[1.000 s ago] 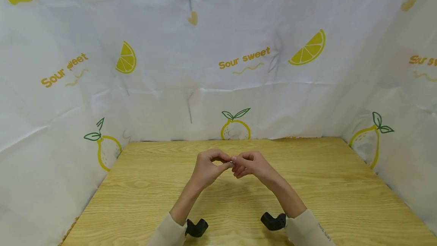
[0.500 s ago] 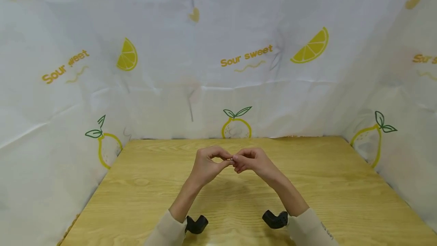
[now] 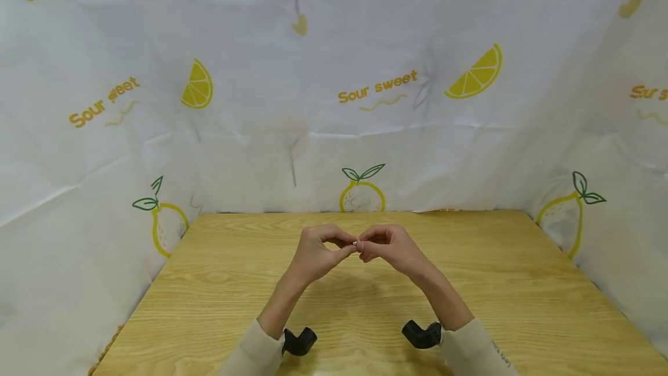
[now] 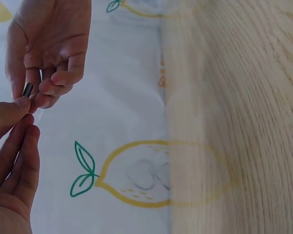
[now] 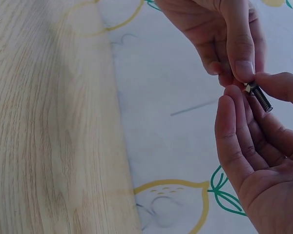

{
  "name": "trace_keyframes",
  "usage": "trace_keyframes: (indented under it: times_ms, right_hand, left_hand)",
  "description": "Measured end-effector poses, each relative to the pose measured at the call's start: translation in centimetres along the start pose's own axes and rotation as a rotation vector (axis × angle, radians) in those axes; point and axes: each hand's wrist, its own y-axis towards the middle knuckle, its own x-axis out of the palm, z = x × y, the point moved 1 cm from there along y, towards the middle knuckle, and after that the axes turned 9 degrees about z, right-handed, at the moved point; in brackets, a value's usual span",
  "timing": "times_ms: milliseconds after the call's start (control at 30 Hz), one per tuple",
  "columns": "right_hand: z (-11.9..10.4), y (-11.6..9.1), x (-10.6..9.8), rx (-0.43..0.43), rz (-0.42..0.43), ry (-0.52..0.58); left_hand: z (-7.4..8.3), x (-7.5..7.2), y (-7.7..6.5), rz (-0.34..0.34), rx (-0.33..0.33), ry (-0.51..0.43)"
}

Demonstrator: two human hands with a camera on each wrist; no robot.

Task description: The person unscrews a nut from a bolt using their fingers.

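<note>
A small metal bolt (image 5: pixel 261 99) lies between the fingertips of both hands, raised over the table. Its threaded shank points out toward the right palm, and a shiny hexagonal piece (image 5: pixel 248 88) sits at the other end; I cannot tell if that is its head or a nut. The left hand (image 3: pixel 315 254) pinches it from the left, thumb tip over the hexagonal end. From the right, the right hand (image 3: pixel 394 248) pinches it with thumb and fingertips. In the left wrist view the dark shank (image 4: pixel 28 89) stands up beside the left thumb. Fingertips hide part of the bolt.
Below the hands spreads a wood-grain table (image 3: pixel 235 295). A white lemon-print cloth (image 3: pixel 250 161) hangs along its back and both sides. Black curved wrist mounts (image 3: pixel 421 334) stick out inward from the beige sleeves (image 3: pixel 257 350).
Both hands stay together in nearly the same place. The right thumb and fingers shift slightly around the bolt; its metal, mostly covered half a second ago, shows between the fingertips again.
</note>
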Motion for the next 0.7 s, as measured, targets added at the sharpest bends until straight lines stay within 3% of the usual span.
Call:
trace_keyframes:
  times_ms: [167, 333, 700]
  right_hand:
    - [-0.2, 0.1, 0.1, -0.004, 0.007, -0.004]
    - [-0.3, 0.1, 0.2, -0.002, 0.011, 0.012]
    - [-0.3, -0.1, -0.1, -0.012, -0.069, 0.02]
  left_hand:
    - [0.2, -0.2, 0.0, 0.0, -0.015, 0.069]
    - [0.4, -0.2, 0.1, -0.001, -0.016, 0.049]
    - [1.2, -0.2, 0.3, 0.003, 0.079, 0.006]
